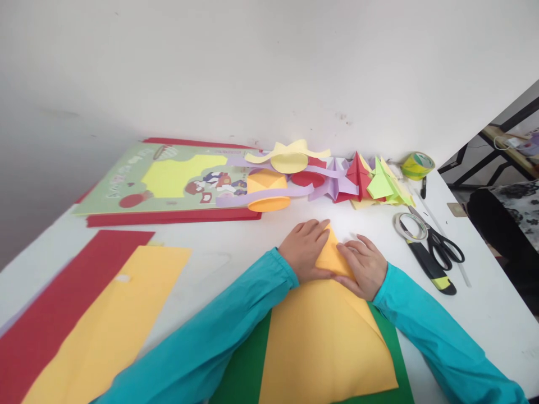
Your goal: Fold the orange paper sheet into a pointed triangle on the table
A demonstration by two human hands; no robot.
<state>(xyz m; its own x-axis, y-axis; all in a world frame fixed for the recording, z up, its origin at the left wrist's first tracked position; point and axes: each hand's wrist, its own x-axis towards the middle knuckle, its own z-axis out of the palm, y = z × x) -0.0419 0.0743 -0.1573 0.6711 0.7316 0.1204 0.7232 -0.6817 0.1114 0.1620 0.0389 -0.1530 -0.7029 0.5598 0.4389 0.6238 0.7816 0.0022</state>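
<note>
An orange paper sheet [324, 336] lies on a green sheet [240, 376] in front of me, its far corners folded in to a point. My left hand [304, 249] rests flat on the left fold, fingers stretched out. On the right fold my right hand [365, 265] presses down, fingers also extended. Both arms wear turquoise sleeves.
A red sheet [63, 303] and an orange sheet [113, 320] lie at the left. A craft book [168, 179] lies by the wall, beside folded paper shapes [357, 179]. Scissors [442, 247], a tape ring [410, 224], a knife [432, 268] and a tape roll [418, 164] sit right.
</note>
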